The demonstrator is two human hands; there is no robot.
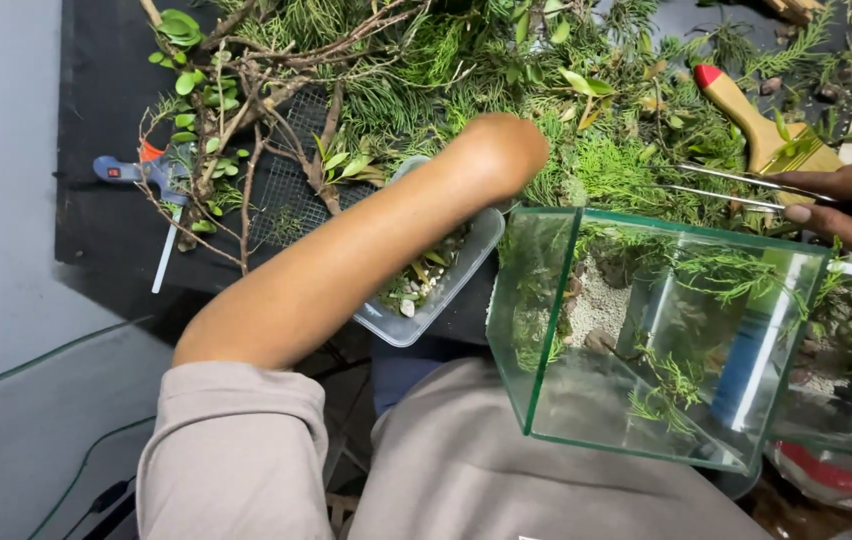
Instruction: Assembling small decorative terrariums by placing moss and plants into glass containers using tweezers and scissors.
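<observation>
1. Nearest the camera is the person's own grey shirt (506, 470), filling the bottom of the view, with the short sleeve ending at the left upper arm.
2. A tilted glass tank (646, 335) leans over the lap, its open side facing away. Inside lie pale gravel, small stones and sprigs of green fern.
3. The left arm (346, 260) reaches up and across from the sleeve. Its hand (501, 150) is bent down behind the wrist, so whether it is clenched or loose cannot be told. It sits just beside the tank's upper left corner.
4. Under that arm lies a clear plastic tray (426, 300) with pebbles and leaf scraps.
5. At the right edge, the right hand (846, 205) pinches long metal tweezers (726, 185), whose tips point left above the tank's rim.
6. Just beyond the tweezers lies a wooden brush (756, 120) with a red-tipped handle.
7. Farther off, a heap of green cuttings and bare twigs (366, 60) covers a black mat (96, 220).
8. At the left of the mat lie blue-handled scissors (136, 170) beside a square of wire mesh (291, 200).
</observation>
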